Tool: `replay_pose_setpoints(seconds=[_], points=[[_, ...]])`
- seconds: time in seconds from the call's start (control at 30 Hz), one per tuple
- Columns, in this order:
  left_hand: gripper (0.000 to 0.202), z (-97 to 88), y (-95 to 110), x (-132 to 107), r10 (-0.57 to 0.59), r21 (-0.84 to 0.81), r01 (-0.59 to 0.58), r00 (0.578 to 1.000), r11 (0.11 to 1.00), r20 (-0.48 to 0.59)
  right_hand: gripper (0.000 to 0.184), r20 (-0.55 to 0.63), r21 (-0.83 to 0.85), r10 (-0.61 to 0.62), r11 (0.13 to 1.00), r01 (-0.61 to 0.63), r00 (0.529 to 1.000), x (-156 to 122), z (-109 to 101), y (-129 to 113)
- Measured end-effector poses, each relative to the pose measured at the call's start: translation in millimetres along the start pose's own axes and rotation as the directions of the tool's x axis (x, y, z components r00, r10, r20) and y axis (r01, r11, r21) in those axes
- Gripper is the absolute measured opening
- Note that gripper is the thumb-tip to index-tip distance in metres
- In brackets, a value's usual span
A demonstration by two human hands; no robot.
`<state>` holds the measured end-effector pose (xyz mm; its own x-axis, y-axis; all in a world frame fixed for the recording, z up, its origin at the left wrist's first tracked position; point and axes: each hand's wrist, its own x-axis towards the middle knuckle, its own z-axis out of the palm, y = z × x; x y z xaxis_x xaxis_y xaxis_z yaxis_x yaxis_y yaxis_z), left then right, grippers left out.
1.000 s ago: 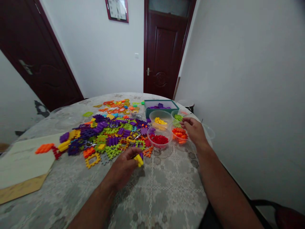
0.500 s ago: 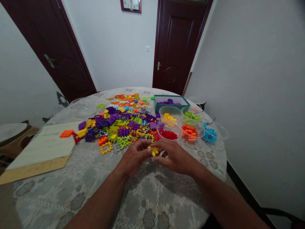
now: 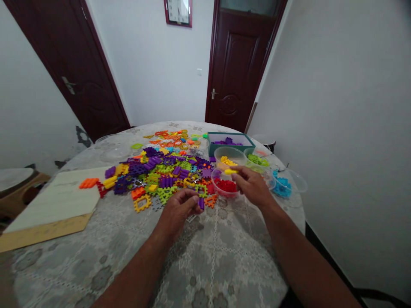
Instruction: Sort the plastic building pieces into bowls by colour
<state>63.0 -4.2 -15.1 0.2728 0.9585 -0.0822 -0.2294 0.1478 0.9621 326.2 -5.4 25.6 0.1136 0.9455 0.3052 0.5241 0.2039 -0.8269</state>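
A small yellow plastic building piece is pinched in the fingertips of my right hand, above the bowl of red pieces and just in front of the bowl of yellow pieces. My left hand hovers low at the front edge of the mixed pile of pieces, fingers curled and thumb against them. Whether anything sits in that grip is hidden. A purple ridged piece shows right beside its fingertips, and an orange triangular piece lies to its right.
Clear bowls hold green pieces and blue pieces; my right hand partly covers another bowl. Behind them stands a green box with purple pieces. A paper sheet lies at the left, and a wall rises close on the right.
My hands have parted. The right hand has carried a yellow piece forward and right to the bowls, while the left stays near the pile's front. The view has tilted up slightly.
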Motion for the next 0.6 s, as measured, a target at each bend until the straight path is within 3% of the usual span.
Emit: replay_pose_setpoints(seconds=[0.1, 0.17, 0.3, 0.37, 0.47, 0.53, 0.6], points=[[0.027, -3.5, -0.5, 2.3, 0.102, 0.232, -0.082, 0.992, 0.969, -0.077, 0.063, -0.146, 0.175, 0.084, 0.983, -0.058, 0.986, 15.2, -4.6, 20.4], [0.024, -6.9, -1.7, 3.5, 0.211, 0.444, -0.145, 0.972, 0.885, -0.104, 0.065, -0.178, 0.185, 0.073, 0.982, -0.04, 0.981, 17.0, -5.5, 29.7], [0.024, -14.3, -6.9, 5.4, 0.484, 0.75, -0.306, 0.875, 0.586, -0.021, 0.048, -0.279, 0.136, 0.043, 0.991, -0.005, 0.959, 2.3, 2.6, 30.8], [0.036, -17.5, -12.1, 6.6, 0.546, 0.838, -0.357, 0.833, 0.413, 0.086, 0.036, -0.242, 0.065, -0.024, 0.997, 0.041, 0.97, -10.7, 13.3, 23.3], [0.075, -20.2, -22.3, 6.6, 0.485, 0.917, -0.337, 0.852, 0.214, 0.2, 0.027, -0.074, -0.123, -0.276, 0.956, 0.266, 0.958, -33.2, 33.6, 6.8], [0.1, -20.1, -28.1, 4.9, 0.402, 0.949, -0.288, 0.89, 0.132, 0.215, 0.032, 0.042, -0.209, -0.45, 0.869, 0.449, 0.892, -47.7, 45.6, -4.9], [0.111, -19.1, -31.3, 2.5, 0.334, 0.966, -0.245, 0.92, 0.085, 0.204, 0.037, 0.122, -0.241, -0.558, 0.785, 0.57, 0.821, -59.2, 53.6, -14.6]])
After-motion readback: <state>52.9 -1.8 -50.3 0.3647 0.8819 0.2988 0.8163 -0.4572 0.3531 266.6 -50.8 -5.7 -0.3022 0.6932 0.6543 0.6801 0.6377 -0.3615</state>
